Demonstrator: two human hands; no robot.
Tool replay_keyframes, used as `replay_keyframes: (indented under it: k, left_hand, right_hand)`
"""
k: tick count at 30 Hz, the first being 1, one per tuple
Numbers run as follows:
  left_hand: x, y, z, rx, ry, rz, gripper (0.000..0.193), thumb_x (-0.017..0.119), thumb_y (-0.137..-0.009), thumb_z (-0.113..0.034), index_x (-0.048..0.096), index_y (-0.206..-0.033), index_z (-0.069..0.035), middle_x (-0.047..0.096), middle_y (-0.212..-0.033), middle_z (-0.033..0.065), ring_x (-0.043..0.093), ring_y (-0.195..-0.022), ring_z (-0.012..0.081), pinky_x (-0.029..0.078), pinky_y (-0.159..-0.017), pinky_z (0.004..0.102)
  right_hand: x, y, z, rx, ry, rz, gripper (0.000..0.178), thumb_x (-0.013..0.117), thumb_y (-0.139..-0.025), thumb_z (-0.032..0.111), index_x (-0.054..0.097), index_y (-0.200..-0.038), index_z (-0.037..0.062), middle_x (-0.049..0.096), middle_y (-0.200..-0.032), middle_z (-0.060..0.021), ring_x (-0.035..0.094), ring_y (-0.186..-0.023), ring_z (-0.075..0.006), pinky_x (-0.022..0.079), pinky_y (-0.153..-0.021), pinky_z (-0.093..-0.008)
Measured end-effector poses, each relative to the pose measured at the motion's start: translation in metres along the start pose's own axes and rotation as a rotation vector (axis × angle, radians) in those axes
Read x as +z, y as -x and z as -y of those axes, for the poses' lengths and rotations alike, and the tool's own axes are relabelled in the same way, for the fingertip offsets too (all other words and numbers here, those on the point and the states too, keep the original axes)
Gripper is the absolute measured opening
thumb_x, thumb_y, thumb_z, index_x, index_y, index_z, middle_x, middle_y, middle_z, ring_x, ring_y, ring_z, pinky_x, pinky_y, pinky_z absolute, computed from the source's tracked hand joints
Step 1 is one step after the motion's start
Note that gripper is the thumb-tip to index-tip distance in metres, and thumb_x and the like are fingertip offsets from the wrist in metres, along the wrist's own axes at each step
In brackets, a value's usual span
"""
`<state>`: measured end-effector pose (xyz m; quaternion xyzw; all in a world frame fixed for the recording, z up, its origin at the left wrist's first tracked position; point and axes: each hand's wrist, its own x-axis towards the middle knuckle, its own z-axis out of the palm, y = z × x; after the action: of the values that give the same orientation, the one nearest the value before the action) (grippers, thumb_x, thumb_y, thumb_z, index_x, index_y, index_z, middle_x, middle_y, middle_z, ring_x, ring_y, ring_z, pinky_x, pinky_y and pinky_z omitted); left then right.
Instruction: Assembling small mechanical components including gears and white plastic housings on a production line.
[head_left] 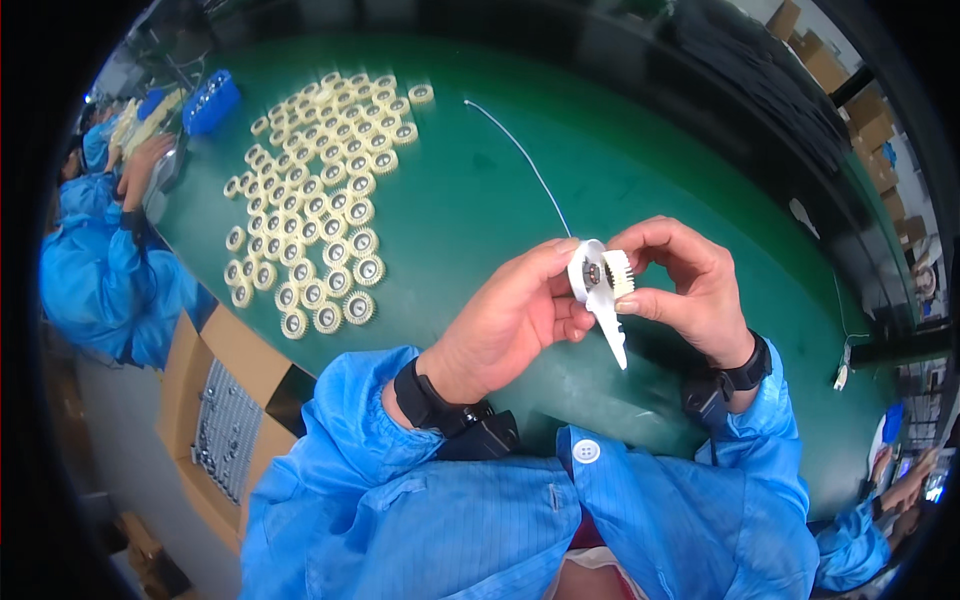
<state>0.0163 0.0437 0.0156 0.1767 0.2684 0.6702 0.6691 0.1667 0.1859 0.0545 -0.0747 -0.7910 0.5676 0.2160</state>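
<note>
My left hand is closed around a white plastic piece with a round, hollow end and a tapering arm that points down toward me. Something dark and metallic shows inside the hollow. Between the thumb and fingers of my right hand is a cream toothed gear, held right up against the round end. Whether the gear is seated or only touching, I cannot tell. A thin pale-blue wire runs across the green table and passes out of sight behind the hands.
Many cream gears with metal centres lie spread on the table's left side. Beyond them stands a blue bin. An open cardboard box with rows of metal parts sits at lower left. Co-workers in blue sleeves are at both sides.
</note>
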Motion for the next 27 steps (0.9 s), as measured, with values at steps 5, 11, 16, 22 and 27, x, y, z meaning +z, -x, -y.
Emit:
replay_keyframes:
  k: [5,11,16,22,27]
  left_hand:
    - [0.003,0.004,-0.004,0.019,-0.065,-0.010,0.034,0.041,-0.100,-0.033,0.057,-0.113,-0.005,0.062,-0.097,0.0022,0.055,-0.076,0.0080,0.048,-0.067,0.0220]
    - [0.004,0.004,-0.003,0.018,-0.122,-0.048,0.033,0.043,-0.100,-0.032,0.058,-0.113,-0.005,0.062,-0.095,0.0011,0.055,-0.077,0.0068,0.047,-0.067,0.0216]
    - [0.004,0.005,-0.002,0.006,-0.113,-0.039,0.032,0.046,-0.100,-0.031,0.057,-0.116,-0.005,0.061,-0.095,0.0007,0.054,-0.077,0.0062,0.047,-0.068,0.0211]
    - [0.001,0.005,0.005,0.108,-0.338,-0.015,0.033,0.046,-0.100,-0.030,0.056,-0.119,-0.004,0.058,-0.095,-0.0010,0.052,-0.078,0.0051,0.045,-0.072,0.0199]
    - [0.000,0.002,0.017,0.219,-0.585,-0.023,0.025,0.050,-0.099,-0.019,0.054,-0.116,-0.002,0.056,-0.095,-0.0019,0.051,-0.078,0.0038,0.045,-0.071,0.0196]
  right_hand:
    - [0.001,-0.003,-0.003,-0.013,0.080,0.033,0.036,0.081,-0.071,0.012,0.066,-0.102,0.0011,0.061,-0.098,-0.0053,0.055,-0.089,-0.0144,0.045,-0.079,-0.0286]
    - [0.003,-0.002,-0.005,-0.004,0.071,0.026,0.037,0.082,-0.070,0.014,0.066,-0.101,0.0009,0.061,-0.097,-0.0058,0.055,-0.088,-0.0144,0.045,-0.079,-0.0289]
    - [0.006,-0.002,-0.004,0.038,0.077,-0.013,0.035,0.083,-0.069,0.014,0.067,-0.096,0.0012,0.062,-0.092,-0.0053,0.056,-0.085,-0.0143,0.045,-0.077,-0.0293]
    - [0.015,0.000,0.009,-0.173,0.556,-0.021,0.030,0.082,-0.068,0.014,0.065,-0.090,0.0012,0.062,-0.082,-0.0089,0.058,-0.075,-0.0195,0.048,-0.066,-0.0311]
    - [0.029,0.002,0.011,-0.297,0.802,-0.051,0.028,0.076,-0.064,0.004,0.063,-0.088,0.0012,0.057,-0.082,-0.0101,0.056,-0.074,-0.0272,0.048,-0.062,-0.0369]
